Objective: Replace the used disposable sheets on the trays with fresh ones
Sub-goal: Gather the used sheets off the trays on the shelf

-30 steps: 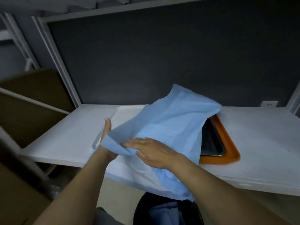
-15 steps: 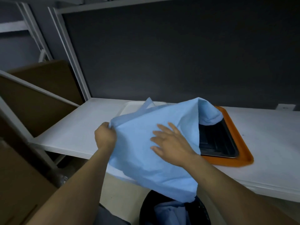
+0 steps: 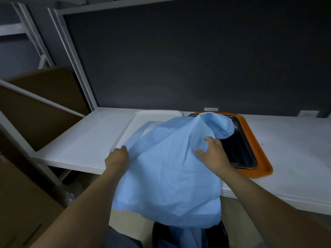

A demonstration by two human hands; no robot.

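Now, nearest, looks down on a dark bin [image 3: 223, 235] below the near edge of the white table [image 3: 86, 140], with blue material already inside. Holds the blue sheet [image 3: 170, 176] bunched above it, with the lower hem right over the bin's mouth. Grips the sheet's left edge in the left hand [image 3: 117, 159], fist closed round the fabric. Digs the right hand [image 3: 213, 154] into the folds on the right, thumb and fingers curled and gathering, no longer flat on the sheet as half a second ago. Has drawn the sheet nearer and higher in that time, baring much more of the white tray [image 3: 132, 126] just beyond the left hand. Leaves only a far corner draped onto the black tray [image 3: 240, 151], nested in the orange tray [image 3: 259, 158] at right. Suggests removal almost done: probably needs just a drop into the bin, then a fresh sheet for the bared tray.
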